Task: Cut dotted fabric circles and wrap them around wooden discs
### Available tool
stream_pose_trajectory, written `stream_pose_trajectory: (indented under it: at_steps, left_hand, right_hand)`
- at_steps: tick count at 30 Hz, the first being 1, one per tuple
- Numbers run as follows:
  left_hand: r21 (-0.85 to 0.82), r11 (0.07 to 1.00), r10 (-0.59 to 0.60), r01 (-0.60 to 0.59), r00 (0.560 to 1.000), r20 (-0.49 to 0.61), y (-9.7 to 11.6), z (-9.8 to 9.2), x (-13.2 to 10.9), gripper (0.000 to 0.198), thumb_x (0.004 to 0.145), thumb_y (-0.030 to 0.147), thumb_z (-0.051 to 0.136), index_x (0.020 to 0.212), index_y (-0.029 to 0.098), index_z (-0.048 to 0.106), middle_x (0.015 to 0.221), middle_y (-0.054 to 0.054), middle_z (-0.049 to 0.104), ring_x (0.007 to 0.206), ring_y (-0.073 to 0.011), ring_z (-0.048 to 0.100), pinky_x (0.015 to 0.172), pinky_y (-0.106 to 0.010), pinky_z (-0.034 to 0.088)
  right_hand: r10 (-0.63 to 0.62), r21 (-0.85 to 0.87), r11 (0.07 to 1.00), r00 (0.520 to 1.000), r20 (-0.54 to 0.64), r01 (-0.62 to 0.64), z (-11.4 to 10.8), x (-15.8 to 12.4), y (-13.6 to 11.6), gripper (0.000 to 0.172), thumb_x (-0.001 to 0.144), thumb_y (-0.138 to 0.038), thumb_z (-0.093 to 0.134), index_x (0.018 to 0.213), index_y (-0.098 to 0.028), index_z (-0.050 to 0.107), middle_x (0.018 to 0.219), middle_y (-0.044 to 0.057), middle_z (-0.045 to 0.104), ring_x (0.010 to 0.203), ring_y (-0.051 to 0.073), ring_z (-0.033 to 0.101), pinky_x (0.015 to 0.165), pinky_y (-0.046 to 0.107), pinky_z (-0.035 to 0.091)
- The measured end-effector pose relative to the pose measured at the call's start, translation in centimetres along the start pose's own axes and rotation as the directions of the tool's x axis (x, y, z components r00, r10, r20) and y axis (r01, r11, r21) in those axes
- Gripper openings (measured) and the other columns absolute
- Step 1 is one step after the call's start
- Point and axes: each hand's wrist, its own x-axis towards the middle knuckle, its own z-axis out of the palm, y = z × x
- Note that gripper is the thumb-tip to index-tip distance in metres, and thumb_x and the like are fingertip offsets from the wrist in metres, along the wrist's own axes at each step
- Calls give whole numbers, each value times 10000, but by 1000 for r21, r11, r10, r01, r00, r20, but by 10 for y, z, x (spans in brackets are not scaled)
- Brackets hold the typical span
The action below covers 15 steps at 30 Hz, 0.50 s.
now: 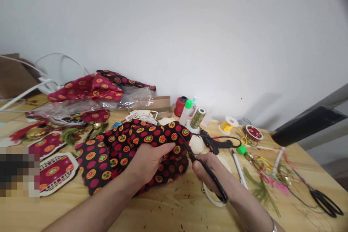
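Our left hand (149,160) pinches black patterned cloth (144,130); our right hand (214,166) is closed round black scissors (192,156) at its edge. Cutting looks unfinished, the cloth largely whole.

A strip of counter (174,214) is lying open in front of the patterned cloth (127,144), between the left hand (148,161) and the right hand (217,169). The held scissors (193,157) are barring the cloth's right edge. Behind the cloth, the green-capped bottle (185,116) and thread spool (198,118) are blocking a reach; rightward, the glue gun (213,143), white pen (239,168) and loose scissors (313,190) are obstructing passage.
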Motion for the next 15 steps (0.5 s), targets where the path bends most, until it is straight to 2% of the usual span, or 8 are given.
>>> stream_pose_trajectory:
  at_steps: [9, 15]
  left_hand:
    - [-13, 1000, -3, 3, 1000, 13, 0, 0, 0, 194, 654, 193, 777, 840, 141, 764, 923, -80, 770, 912, -265, 704, 895, -395, 535]
    - [-27, 1000, 17, -16, 999, 47, 3, 0, 1, 193, 663, 200, 766, 853, 167, 764, 912, -53, 772, 914, -254, 702, 907, -384, 530]
  right_hand:
    - [43, 13, 999, 999, -8, -43, 1, -2, 3, 599, 822, -768, 307, 598, -212, 286, 558, -58, 211, 499, 82, 186, 437, 262, 136]
    - [64, 23, 998, 998, -13, -63, 2, -1, 5, 530, 864, -655, 384, 596, -211, 274, 555, -61, 218, 494, 74, 184, 428, 250, 130]
